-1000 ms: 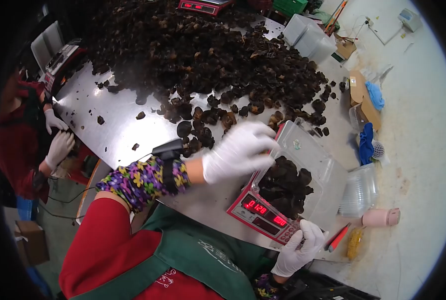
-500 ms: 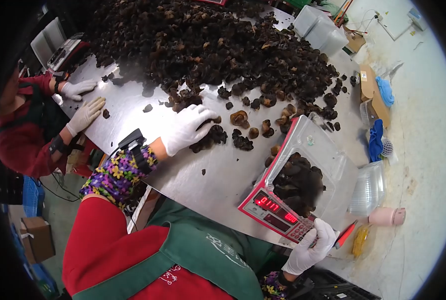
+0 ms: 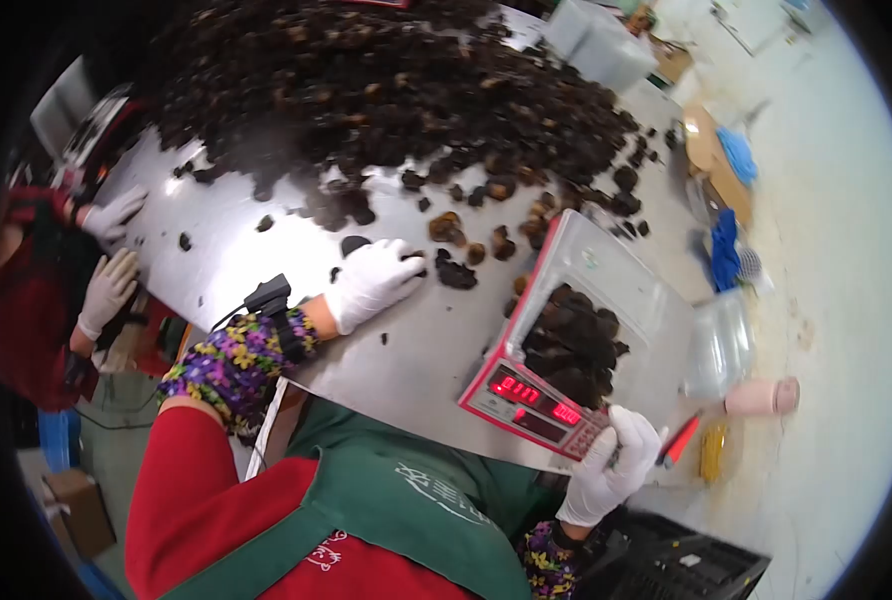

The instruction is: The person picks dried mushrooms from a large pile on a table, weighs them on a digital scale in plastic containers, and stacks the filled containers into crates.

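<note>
My left hand (image 3: 376, 283), in a white glove, is low over the steel table (image 3: 351, 370). Its fingers curl closed around dark wood ear mushrooms, mostly hidden, with a dark edge showing at the fingertips. A loose clump of wood ear (image 3: 456, 271) lies just right of it. On the red-edged digital scale (image 3: 541, 405) rests a pile of wood ear mushrooms (image 3: 574, 340); the red display seems to read 0.117. My gloved right hand (image 3: 611, 465) is at the scale's near right corner, thumb and fingers bent around it.
A large heap of wood ear mushrooms (image 3: 386, 100) covers the far table. Another person's gloved hands (image 3: 109, 290) are at the left edge. Along the right stand clear plastic boxes (image 3: 721, 345), a pink container (image 3: 763, 397), a red-handled tool (image 3: 680, 440) and a blue cloth (image 3: 724, 250).
The view has shifted slightly. My left hand has closed over the clump that lay beside its fingers. My right hand stays at the scale's corner. The other person's hands have drawn farther left.
</note>
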The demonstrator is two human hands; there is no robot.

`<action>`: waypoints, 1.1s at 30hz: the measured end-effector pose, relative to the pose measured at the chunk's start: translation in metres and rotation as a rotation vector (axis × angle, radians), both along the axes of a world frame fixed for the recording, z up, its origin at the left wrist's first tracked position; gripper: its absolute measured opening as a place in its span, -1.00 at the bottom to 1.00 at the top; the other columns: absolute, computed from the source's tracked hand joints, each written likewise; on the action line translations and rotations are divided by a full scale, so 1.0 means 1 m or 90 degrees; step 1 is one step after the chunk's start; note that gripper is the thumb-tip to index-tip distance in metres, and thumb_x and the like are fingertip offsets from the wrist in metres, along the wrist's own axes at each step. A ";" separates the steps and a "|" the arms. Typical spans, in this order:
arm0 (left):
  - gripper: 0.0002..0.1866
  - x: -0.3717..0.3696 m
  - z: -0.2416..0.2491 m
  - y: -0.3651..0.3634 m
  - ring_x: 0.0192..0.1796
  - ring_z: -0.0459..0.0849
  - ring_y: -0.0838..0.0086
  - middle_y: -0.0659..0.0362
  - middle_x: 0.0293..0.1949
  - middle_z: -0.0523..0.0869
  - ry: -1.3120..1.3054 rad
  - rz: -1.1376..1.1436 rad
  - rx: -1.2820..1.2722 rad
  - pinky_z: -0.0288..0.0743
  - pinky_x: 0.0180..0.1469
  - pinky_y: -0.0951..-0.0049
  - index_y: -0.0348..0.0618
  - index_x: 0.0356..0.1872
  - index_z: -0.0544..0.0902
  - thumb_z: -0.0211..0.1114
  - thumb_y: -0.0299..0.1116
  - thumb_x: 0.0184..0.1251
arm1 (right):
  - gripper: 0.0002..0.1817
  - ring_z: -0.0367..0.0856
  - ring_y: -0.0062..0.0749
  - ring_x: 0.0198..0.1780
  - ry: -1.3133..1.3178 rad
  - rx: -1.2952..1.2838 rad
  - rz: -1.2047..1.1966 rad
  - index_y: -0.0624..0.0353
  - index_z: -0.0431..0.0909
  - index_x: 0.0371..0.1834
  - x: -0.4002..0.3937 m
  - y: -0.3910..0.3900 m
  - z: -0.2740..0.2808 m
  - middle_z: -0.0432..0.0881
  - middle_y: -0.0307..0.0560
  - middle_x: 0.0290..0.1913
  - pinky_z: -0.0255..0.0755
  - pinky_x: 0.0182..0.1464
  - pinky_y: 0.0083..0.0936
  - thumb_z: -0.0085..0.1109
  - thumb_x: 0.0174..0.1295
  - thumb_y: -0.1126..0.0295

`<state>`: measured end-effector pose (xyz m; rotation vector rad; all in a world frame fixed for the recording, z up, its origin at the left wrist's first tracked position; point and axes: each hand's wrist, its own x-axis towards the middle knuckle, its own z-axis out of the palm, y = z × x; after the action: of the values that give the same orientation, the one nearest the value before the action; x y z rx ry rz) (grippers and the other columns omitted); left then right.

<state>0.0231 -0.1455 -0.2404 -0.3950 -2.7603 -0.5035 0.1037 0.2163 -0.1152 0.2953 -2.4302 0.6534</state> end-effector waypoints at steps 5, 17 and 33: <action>-0.83 -0.006 0.020 0.015 -0.27 0.71 0.19 0.09 -0.29 0.69 0.139 0.011 0.139 0.59 -0.22 0.28 -0.13 -0.20 0.74 0.43 -0.46 0.17 | -0.73 0.61 -0.19 0.06 0.014 -0.006 -0.004 0.05 0.71 -0.03 0.004 0.014 -0.001 0.69 -0.17 -0.06 0.08 0.53 0.04 0.27 0.21 0.55; -0.68 -0.030 0.155 0.179 -0.01 0.71 0.22 0.16 -0.07 0.71 0.129 -0.345 0.184 0.60 0.02 0.28 0.05 -0.06 0.75 0.53 -0.28 0.13 | -0.64 0.59 -0.28 0.08 0.050 0.000 -0.021 -0.08 0.70 0.01 0.007 0.032 -0.002 0.67 -0.31 -0.07 0.11 0.52 0.05 0.32 0.16 0.55; -0.78 0.030 0.118 0.099 0.16 0.63 0.26 0.04 0.06 0.71 0.003 -0.038 0.497 0.45 0.26 0.33 -0.17 -0.01 0.74 0.37 -0.43 0.35 | -0.67 0.60 -0.23 0.04 0.045 -0.007 -0.049 -0.03 0.73 -0.02 0.007 0.058 -0.008 0.67 -0.25 -0.13 0.15 0.50 0.02 0.30 0.15 0.56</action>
<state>0.0535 -0.0470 -0.1228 -0.2740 -2.2987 -1.4961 0.1111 0.2747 -0.1228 0.2143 -2.3578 0.6129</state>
